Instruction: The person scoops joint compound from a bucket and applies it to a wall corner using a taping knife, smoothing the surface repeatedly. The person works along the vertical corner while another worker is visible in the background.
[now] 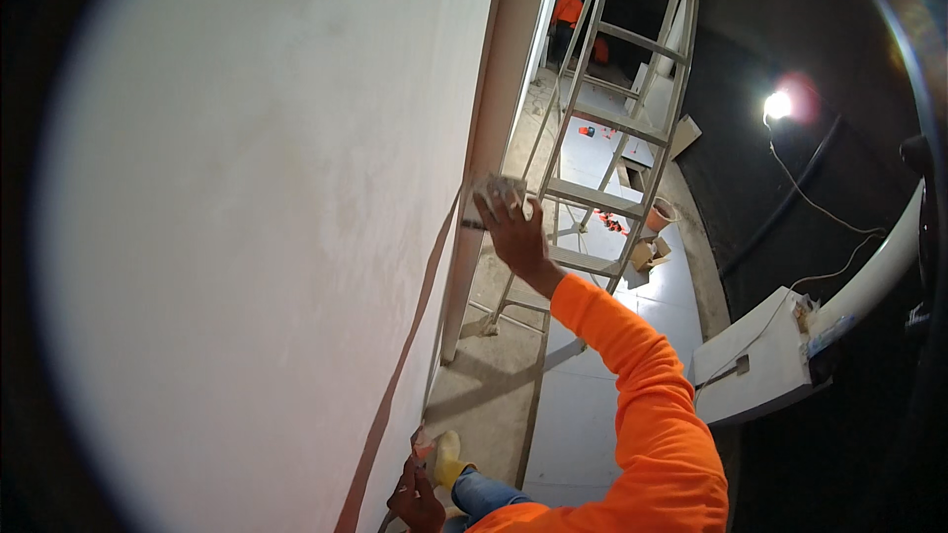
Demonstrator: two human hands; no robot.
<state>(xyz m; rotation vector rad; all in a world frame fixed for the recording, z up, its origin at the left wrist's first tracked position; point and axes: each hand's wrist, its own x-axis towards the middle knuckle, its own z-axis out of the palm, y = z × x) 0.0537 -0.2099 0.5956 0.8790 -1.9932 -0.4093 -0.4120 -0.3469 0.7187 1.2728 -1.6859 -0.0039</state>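
My right hand (518, 242) reaches up to the wall's edge beside the door frame (476, 138), fingers curled over a mottled grey, block-like pad (502, 185). The pad is slightly blurred, and its exact kind is unclear. Low down near the wall's foot, my left hand (417, 503) is closed around a small, flat, reddish piece (423, 444); its kind cannot be made out. A large pale wall (267, 197) fills the left side. Along its edge a narrow brownish band (400, 375) runs downward.
A metal stepladder (602, 197) stands just beyond my right hand. Behind it are a bucket (660, 215), a cardboard box (649, 255) and scattered red items. A lit lamp (777, 105) with a trailing cable hangs at right, above a white block (755, 360). Another person (567, 10) is far off.
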